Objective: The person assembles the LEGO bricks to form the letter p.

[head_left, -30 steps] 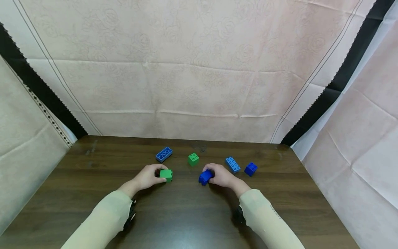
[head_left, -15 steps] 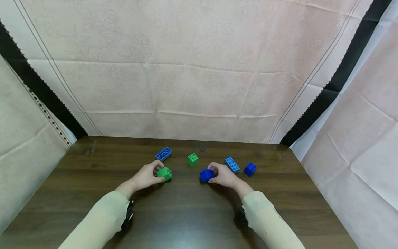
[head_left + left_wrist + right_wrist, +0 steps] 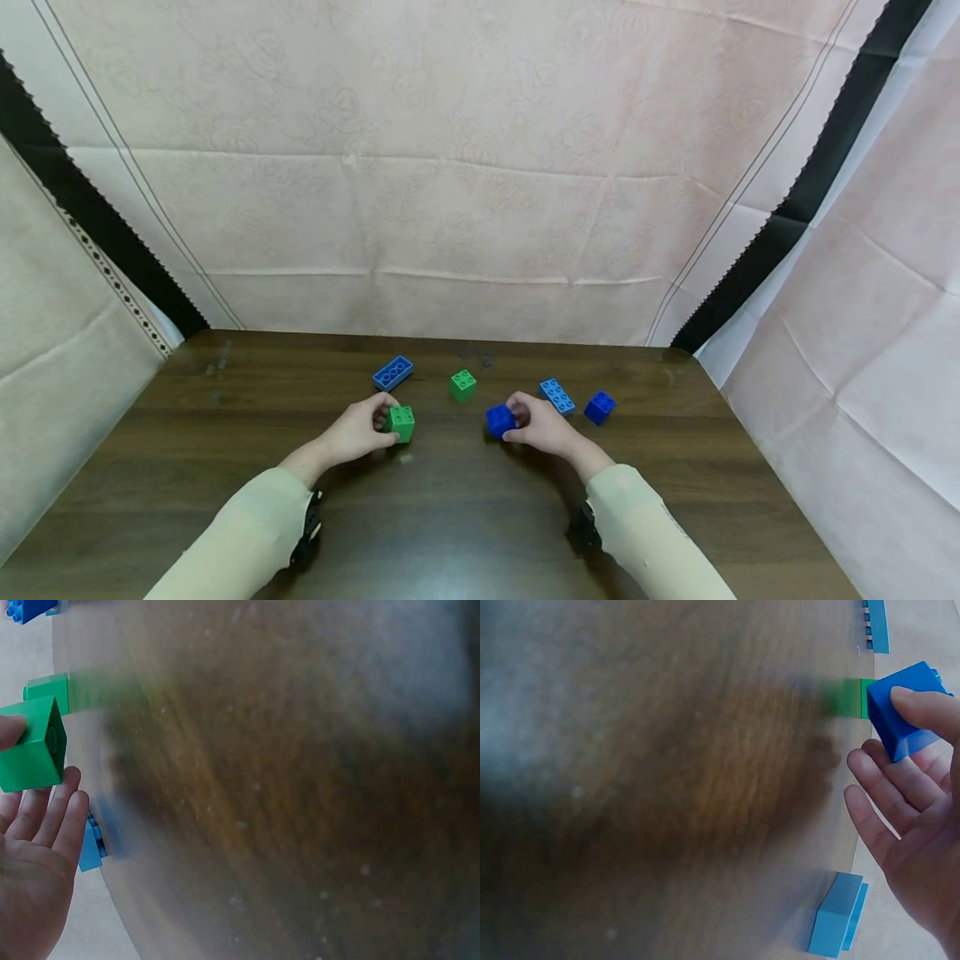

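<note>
In the head view my left hand (image 3: 356, 431) pinches a green toy brick (image 3: 401, 425) between thumb and fingers, its studs facing up toward the camera. To the right, my right hand (image 3: 542, 426) holds a dark blue toy brick (image 3: 499, 422) the same way. The left wrist view shows the thumb on one side of the held green brick (image 3: 31, 750), with the other fingers extended beneath. In the right wrist view the thumb presses the face of the dark blue brick (image 3: 907, 705), which looks tilted. A gap separates the two held bricks.
On the brown wooden table (image 3: 450, 517), a long blue brick (image 3: 393, 373) lies behind my left hand. A second green brick (image 3: 462, 386) stands between the hands, farther back. Beyond my right hand are a lighter blue brick (image 3: 557, 396) and another dark blue brick (image 3: 600, 407).
Both held bricks have been turned in the fingers: the green one now shows its studs upward, and the blue one has rotated and shifted slightly right. The loose bricks stay put.
</note>
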The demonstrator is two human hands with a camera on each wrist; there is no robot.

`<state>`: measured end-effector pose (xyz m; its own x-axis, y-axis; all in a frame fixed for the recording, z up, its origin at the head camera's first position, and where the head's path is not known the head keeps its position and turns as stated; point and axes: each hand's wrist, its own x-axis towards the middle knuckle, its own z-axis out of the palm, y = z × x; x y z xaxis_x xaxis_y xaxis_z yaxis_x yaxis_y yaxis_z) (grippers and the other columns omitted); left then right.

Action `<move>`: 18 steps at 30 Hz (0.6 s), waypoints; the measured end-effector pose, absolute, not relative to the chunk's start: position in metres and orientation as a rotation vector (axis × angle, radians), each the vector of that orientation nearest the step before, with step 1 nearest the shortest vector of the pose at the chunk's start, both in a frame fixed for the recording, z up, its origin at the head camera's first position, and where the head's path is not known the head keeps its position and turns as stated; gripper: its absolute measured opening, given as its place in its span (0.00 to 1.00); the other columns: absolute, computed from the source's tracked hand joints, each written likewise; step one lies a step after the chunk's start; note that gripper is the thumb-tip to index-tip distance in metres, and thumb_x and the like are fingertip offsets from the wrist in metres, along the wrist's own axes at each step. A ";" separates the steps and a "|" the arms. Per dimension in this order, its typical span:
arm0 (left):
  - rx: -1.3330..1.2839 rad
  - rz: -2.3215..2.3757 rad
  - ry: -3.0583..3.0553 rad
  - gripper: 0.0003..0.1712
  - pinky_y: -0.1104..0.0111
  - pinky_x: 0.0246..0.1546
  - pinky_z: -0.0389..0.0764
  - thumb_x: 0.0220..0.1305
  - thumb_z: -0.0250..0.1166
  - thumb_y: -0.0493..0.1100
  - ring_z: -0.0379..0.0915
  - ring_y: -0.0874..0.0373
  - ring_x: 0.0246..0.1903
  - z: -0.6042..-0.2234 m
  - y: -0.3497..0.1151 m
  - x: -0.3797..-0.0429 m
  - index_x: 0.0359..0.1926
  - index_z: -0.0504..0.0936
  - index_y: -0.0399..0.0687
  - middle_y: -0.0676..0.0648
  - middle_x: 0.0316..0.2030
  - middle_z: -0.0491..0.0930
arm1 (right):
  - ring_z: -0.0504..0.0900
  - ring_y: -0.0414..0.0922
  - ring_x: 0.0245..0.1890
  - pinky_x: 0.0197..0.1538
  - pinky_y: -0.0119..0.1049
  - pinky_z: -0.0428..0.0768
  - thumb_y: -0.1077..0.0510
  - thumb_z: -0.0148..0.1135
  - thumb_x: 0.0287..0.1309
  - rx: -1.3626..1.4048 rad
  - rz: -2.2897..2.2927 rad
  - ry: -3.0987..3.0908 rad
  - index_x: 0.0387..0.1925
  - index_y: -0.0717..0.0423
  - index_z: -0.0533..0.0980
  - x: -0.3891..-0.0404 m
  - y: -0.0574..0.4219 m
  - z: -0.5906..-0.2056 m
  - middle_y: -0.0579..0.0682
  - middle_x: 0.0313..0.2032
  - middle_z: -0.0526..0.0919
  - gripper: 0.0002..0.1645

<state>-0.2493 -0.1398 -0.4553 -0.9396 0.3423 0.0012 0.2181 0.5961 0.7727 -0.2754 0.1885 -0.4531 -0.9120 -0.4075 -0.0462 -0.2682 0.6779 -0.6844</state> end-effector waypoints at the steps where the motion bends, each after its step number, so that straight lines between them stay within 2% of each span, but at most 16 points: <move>1: 0.476 1.266 2.674 0.21 0.59 0.46 0.77 0.53 0.67 0.37 0.72 0.54 0.41 -0.455 -0.139 -0.249 0.48 0.72 0.39 0.44 0.41 0.77 | 0.79 0.49 0.46 0.52 0.48 0.77 0.59 0.68 0.51 -0.539 -1.069 2.692 0.46 0.53 0.72 -0.275 0.189 -0.453 0.55 0.47 0.81 0.21; 9: 0.529 1.281 2.675 0.22 0.60 0.46 0.76 0.51 0.69 0.38 0.73 0.54 0.40 -0.456 -0.136 -0.245 0.47 0.72 0.38 0.44 0.39 0.78 | 0.79 0.51 0.47 0.53 0.49 0.77 0.59 0.67 0.52 -0.514 -1.095 2.686 0.48 0.54 0.71 -0.272 0.190 -0.454 0.57 0.49 0.80 0.22; 18: 0.585 1.273 2.627 0.21 0.61 0.44 0.75 0.51 0.69 0.37 0.72 0.55 0.40 -0.458 -0.133 -0.240 0.45 0.71 0.41 0.46 0.39 0.77 | 0.78 0.45 0.40 0.43 0.40 0.78 0.60 0.67 0.52 -0.464 -1.089 2.690 0.46 0.54 0.68 -0.272 0.189 -0.454 0.56 0.44 0.81 0.22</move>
<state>-0.2405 -0.1335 -0.4581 -0.9098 0.4145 0.0225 0.2744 0.5599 0.7818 -0.2722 0.1889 -0.4538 -0.9303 -0.3604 -0.0685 -0.2114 0.6791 -0.7029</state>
